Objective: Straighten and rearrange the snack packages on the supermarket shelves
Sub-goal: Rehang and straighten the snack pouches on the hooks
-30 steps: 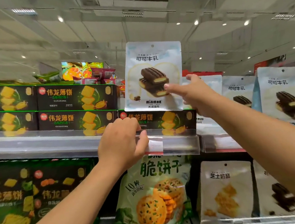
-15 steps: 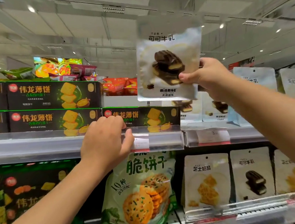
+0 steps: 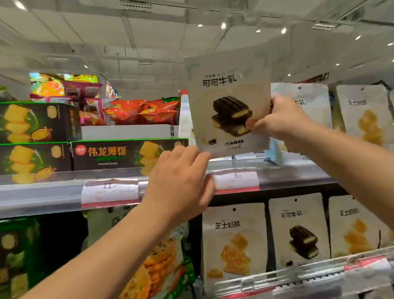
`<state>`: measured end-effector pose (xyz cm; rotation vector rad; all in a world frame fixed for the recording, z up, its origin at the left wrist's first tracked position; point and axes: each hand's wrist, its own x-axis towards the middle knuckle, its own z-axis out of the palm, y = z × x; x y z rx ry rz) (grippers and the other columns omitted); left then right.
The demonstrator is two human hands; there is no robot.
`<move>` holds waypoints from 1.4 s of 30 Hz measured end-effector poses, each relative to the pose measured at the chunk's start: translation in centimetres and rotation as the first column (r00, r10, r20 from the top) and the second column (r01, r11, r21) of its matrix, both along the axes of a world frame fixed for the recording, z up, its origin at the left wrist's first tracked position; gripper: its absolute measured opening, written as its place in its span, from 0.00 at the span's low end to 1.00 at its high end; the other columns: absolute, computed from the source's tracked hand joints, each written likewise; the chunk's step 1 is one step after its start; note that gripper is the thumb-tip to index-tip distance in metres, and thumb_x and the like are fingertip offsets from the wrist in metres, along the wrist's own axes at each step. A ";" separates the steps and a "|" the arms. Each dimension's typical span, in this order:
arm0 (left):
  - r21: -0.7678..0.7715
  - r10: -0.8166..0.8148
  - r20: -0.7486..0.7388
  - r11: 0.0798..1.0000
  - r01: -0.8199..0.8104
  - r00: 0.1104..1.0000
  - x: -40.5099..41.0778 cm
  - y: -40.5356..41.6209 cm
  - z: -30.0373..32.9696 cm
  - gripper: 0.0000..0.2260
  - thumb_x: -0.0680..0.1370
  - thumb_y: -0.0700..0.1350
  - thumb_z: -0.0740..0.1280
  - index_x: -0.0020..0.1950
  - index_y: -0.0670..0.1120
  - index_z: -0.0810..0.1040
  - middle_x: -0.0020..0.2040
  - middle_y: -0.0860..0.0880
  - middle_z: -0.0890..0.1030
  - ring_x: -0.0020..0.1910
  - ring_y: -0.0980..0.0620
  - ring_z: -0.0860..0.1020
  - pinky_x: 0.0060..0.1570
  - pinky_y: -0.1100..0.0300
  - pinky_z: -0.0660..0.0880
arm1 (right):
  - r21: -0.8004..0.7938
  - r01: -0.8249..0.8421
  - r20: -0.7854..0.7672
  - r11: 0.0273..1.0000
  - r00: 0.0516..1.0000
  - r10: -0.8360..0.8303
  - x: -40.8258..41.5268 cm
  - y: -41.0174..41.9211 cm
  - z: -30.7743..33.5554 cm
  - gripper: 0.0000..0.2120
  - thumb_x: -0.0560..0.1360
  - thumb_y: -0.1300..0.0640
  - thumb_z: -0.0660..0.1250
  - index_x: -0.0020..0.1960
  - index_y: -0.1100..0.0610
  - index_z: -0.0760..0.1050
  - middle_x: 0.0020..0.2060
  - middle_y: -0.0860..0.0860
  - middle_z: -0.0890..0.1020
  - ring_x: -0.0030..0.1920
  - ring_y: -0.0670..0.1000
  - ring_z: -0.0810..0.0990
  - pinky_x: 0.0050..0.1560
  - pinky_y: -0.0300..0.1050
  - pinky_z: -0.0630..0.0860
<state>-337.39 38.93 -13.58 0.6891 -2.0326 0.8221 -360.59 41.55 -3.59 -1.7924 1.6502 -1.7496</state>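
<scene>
Head view showed me the upper shelf (image 3: pixel 40 196) under both hands. My right hand (image 3: pixel 281 122) pinched a cocoa-milk pouch (image 3: pixel 229 94) by its right edge, upright above the shelf rail. My left hand (image 3: pixel 180 186), fingers (image 3: pixel 187 153) loosely spread and holding nothing, reached just below the pouch's lower left corner.

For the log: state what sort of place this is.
A supermarket snack aisle: shelves stacked with biscuit boxes, price tags on the shelf rail, rows of identical pouches below.

Price tags (image 3: pixel 236 178) blurred, unreadable.
</scene>
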 end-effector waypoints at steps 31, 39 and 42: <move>-0.069 0.051 -0.075 0.996 -0.056 0.996 -1.2 -1.1 -1.6 0.15 0.75 0.48 0.65 0.56 0.40 0.81 0.52 0.42 0.80 0.50 0.41 0.77 0.48 0.47 0.73 | 0.214 -0.052 -0.134 0.975 0.988 0.082 -0.4 -2.2 -3.1 0.07 0.78 0.62 0.67 0.45 0.51 0.72 0.40 0.53 0.81 0.37 0.46 0.79 0.24 0.32 0.72; -0.080 0.043 -0.087 0.996 -0.050 0.995 -1.3 -1.3 -1.7 0.15 0.75 0.47 0.65 0.56 0.41 0.81 0.52 0.43 0.81 0.49 0.42 0.77 0.48 0.48 0.73 | 0.085 0.101 -0.271 0.991 0.960 -0.074 -0.5 -1.9 -4.1 0.17 0.75 0.54 0.71 0.60 0.52 0.69 0.52 0.47 0.79 0.51 0.49 0.78 0.41 0.41 0.74; -0.089 0.032 -0.090 0.995 -0.040 0.995 -1.3 -1.4 -1.8 0.15 0.75 0.48 0.65 0.57 0.41 0.80 0.52 0.43 0.80 0.49 0.42 0.76 0.48 0.48 0.72 | -0.062 0.134 -0.282 0.989 0.948 -0.146 -0.6 -0.9 -5.8 0.30 0.74 0.54 0.72 0.72 0.55 0.64 0.67 0.52 0.75 0.65 0.53 0.74 0.63 0.54 0.74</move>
